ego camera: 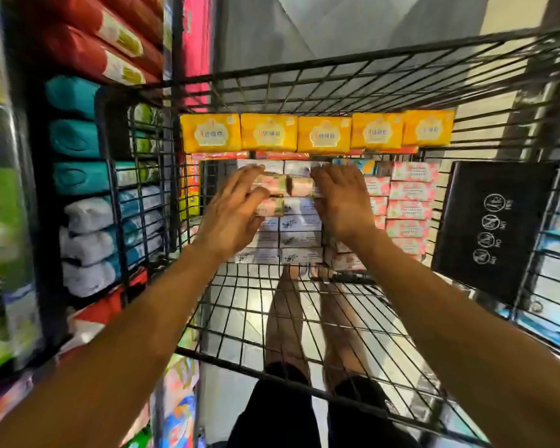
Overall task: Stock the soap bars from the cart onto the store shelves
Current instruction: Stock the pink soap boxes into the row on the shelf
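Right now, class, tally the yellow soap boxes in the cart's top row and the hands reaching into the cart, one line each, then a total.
Yellow soap boxes: 5
Hands, left hand and right hand: 2
Total: 7

I am looking at a shop aisle, a store's toiletries section by the goods around me. A black wire-mesh trolley (304, 318) fills my view, and at its far end sit boxed soaps in neat rows: yellow boxes (269, 132) on top, white boxes (299, 236) and pink floral boxes (409, 192) below. To my left, black shelving (42, 176) carries stacked teal packs (73, 139), white packs (88, 244) and red packs (88, 50), all repeated retail stock.
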Motion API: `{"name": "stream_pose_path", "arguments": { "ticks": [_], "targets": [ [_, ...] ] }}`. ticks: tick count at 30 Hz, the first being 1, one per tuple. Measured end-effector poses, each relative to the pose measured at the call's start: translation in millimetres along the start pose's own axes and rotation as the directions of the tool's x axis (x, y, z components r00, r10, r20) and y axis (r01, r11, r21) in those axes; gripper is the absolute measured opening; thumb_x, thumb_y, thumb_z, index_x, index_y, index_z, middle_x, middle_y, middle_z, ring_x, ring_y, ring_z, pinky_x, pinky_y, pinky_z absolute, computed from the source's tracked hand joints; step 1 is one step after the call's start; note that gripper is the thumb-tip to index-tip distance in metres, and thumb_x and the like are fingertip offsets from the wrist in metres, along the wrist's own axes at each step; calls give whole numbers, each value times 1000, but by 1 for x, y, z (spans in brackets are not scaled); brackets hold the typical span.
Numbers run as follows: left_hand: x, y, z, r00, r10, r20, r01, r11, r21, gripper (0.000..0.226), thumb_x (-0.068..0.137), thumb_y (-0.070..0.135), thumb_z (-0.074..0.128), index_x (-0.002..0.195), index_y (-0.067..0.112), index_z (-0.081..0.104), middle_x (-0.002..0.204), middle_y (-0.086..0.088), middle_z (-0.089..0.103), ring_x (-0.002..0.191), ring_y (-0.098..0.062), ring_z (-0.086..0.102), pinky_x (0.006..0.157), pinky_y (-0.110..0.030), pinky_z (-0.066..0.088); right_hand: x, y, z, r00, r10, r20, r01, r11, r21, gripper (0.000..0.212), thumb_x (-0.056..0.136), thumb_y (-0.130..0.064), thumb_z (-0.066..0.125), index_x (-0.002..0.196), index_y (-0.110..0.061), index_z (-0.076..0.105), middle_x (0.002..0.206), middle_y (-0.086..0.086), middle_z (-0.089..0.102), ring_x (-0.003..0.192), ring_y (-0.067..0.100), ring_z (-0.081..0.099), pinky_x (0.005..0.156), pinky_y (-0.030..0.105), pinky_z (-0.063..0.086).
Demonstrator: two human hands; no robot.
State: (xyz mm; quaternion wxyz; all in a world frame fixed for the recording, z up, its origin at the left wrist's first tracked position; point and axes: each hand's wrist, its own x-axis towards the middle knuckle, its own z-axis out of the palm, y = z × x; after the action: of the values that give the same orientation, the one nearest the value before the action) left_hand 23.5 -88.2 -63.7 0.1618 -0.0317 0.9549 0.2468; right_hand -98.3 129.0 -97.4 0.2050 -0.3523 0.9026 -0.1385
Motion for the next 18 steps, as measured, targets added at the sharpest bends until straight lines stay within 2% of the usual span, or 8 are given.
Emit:
{"name": "stream_pose_path", "arguments": {
  "ticks": [3,5,8,10,13,15,16,18],
  "targets": [
    [-2,2,4,1000,-24,-1,24,1000,5,39,83,17,69,121,10,61,160,-13,34,148,-34,24,107,-55,45,2,4,0,1000,6,24,-6,999,32,53,75,-12,76,126,-7,63,119,15,64,113,40,56,116,51,28],
    [-3,3,7,1000,-18,-21,18,1000,2,40,80,14,76,117,9,61,160,-15,32,148,-36,24,113,-56,39,1,4,-5,999,-7,39,5,998,59,53,79,-16,77,129,-6,63,123,15,64,116,39,56,119,50,25],
    [-6,7,3,999,0,-54,0,1000,-8,42,77,14,78,115,9,60,160,-16,31,148,-37,24,119,-52,29,-7,1,-20,999,-16,50,9,990,138,55,84,-16,76,135,-6,59,124,15,64,114,38,56,111,47,36],
    [-13,15,-11,998,3,-70,-6,999,-47,40,80,21,73,116,10,60,158,-16,33,148,-36,24,119,-49,29,-18,-7,-43,998,16,57,-30,965,259,53,89,-19,72,139,-9,56,124,14,64,113,34,55,95,40,45],
    [-33,42,-44,995,-54,-83,44,991,-123,40,82,25,72,118,11,62,142,-14,50,132,-34,43,111,-43,39,-41,-21,-81,994,105,37,-110,882,458,45,89,-20,72,129,-11,53,114,9,64,95,27,60,70,32,44],
    [-51,67,-69,978,-194,-78,167,949,-266,44,80,18,79,121,18,63,123,-10,62,100,-28,60,90,-32,50,-59,-36,-114,988,153,16,-134,803,580,43,88,-27,71,125,-14,54,111,3,63,93,20,62,71,34,51],
    [-61,79,-81,963,-259,-74,218,910,-353,47,78,19,82,121,25,63,117,-8,66,93,-28,64,86,-30,52,-68,-44,-130,982,186,12,-149,746,649,42,88,-28,72,123,-16,55,109,-2,63,93,13,63,73,34,54],
    [-85,101,-104,926,-371,-73,285,812,-510,49,75,29,81,119,35,59,115,-4,69,97,-26,68,87,-36,57,-83,-64,-165,968,248,42,-194,630,751,37,89,-15,76,119,-21,57,104,-18,63,88,-4,62,74,29,54]
  ]
}}
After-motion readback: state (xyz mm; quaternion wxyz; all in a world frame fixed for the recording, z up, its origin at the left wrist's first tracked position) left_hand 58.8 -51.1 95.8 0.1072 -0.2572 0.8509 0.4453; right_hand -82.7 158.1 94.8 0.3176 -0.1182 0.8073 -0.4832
